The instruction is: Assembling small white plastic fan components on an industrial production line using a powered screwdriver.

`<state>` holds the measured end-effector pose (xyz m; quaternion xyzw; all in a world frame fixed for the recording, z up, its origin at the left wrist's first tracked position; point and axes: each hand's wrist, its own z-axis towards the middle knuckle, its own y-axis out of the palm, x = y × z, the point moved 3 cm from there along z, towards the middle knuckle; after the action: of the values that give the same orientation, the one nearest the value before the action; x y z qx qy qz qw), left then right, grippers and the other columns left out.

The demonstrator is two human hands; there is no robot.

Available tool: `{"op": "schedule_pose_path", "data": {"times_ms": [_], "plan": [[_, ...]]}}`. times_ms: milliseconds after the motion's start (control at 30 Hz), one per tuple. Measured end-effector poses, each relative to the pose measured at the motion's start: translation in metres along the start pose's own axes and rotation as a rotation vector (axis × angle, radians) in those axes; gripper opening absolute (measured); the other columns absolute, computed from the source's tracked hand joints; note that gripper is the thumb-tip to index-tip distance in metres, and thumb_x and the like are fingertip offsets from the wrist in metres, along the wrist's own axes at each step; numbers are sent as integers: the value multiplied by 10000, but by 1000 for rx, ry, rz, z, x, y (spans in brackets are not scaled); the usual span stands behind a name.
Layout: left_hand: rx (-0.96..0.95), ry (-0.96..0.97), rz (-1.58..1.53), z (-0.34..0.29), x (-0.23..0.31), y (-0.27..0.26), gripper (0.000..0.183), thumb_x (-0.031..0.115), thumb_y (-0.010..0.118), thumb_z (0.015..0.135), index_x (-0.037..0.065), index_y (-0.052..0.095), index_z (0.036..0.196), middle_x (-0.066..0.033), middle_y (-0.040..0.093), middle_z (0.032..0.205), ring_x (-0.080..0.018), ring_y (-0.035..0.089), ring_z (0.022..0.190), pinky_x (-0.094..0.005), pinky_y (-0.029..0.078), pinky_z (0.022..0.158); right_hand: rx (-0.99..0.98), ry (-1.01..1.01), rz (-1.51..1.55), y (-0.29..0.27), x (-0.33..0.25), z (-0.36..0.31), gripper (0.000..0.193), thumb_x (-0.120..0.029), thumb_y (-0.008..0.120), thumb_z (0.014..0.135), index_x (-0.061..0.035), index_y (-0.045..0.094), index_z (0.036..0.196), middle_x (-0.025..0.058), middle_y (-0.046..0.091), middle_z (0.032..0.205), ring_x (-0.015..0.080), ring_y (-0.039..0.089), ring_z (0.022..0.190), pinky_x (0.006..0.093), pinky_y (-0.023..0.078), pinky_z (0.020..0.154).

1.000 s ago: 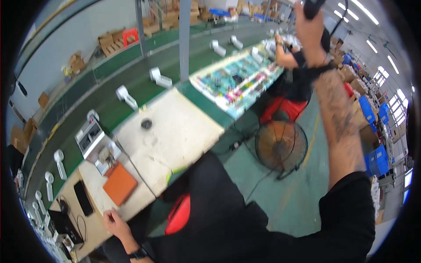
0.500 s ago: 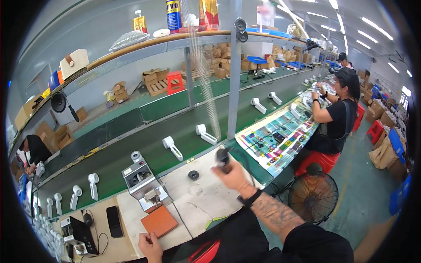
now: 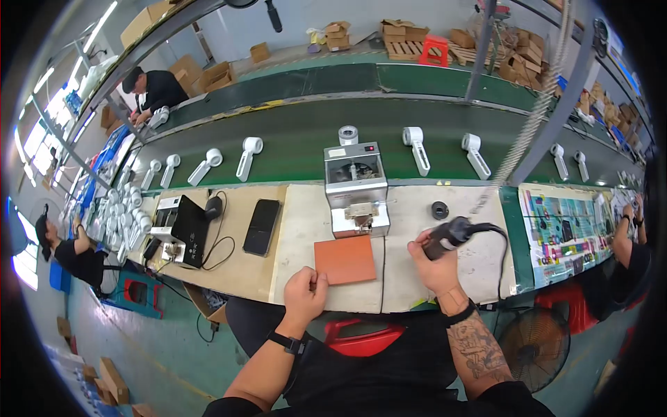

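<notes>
My right hand (image 3: 438,267) is wrapped round a black corded electric screwdriver (image 3: 445,238), held tilted above the pale work mat; its tip is hidden. The cord leaves its upper right end. My left hand (image 3: 306,292) is closed, thumb against the curled fingers, at the left edge of a flat orange block (image 3: 345,260). Anything between those fingers is hidden. Behind the block stands a metal box-shaped machine (image 3: 356,182) with an open top. A small black ring (image 3: 439,210) lies on the mat beyond the screwdriver.
Several white handheld fans (image 3: 417,151) lie along the green conveyor (image 3: 299,139). Left of me are a black phone (image 3: 262,227), a black boxy device (image 3: 182,233) and a pile of white parts (image 3: 121,215). A coiled hose (image 3: 528,132) hangs at right. Co-workers sit on both sides.
The view has swung left and down. My right hand has brought the screwdriver nearer and tilted it from upright. My left hand stays closed by the orange block.
</notes>
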<state>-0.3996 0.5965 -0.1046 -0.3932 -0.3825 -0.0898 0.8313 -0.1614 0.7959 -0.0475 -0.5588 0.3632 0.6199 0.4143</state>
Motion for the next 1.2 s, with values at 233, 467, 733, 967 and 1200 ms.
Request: {"op": "schedule_pose_path", "data": {"times_ms": [233,467,733,967,1200], "plan": [[16,20,13,-3,1,-4,271,134,735,909,60,523,758,-111,540,646,-307,575,589,-400,459,549,-99,82,-287,-10,42,-37,198,-149,811,878,-49,644,911,47,679,846,158,670,826,331,534,758],[10,19,-13,4,4,-3,265,117,741,898,59,523,758,-113,542,656,-307,576,602,-400,460,559,-86,-336,-755,9,31,-46,164,-133,799,818,-94,640,799,47,644,748,273,616,773,414,442,820],[18,42,-58,-1,5,-4,244,97,733,901,60,529,774,-104,534,662,-275,556,583,-364,445,546,-46,-284,-842,5,34,-51,182,-140,814,815,-80,644,795,87,638,769,291,603,785,426,445,746],[18,-1,-68,-3,5,-10,223,127,735,903,64,560,780,-101,566,664,-275,588,595,-385,469,555,-122,-263,-830,-19,44,-58,179,-105,749,873,-44,748,1041,150,732,1032,344,703,987,418,529,919],[128,-303,-261,37,-66,-41,188,96,770,880,57,600,810,-81,629,821,-243,615,721,-331,501,666,-20,-349,-835,-23,42,-50,169,-99,741,867,-49,754,1029,115,722,960,315,688,951,429,526,872]]}}
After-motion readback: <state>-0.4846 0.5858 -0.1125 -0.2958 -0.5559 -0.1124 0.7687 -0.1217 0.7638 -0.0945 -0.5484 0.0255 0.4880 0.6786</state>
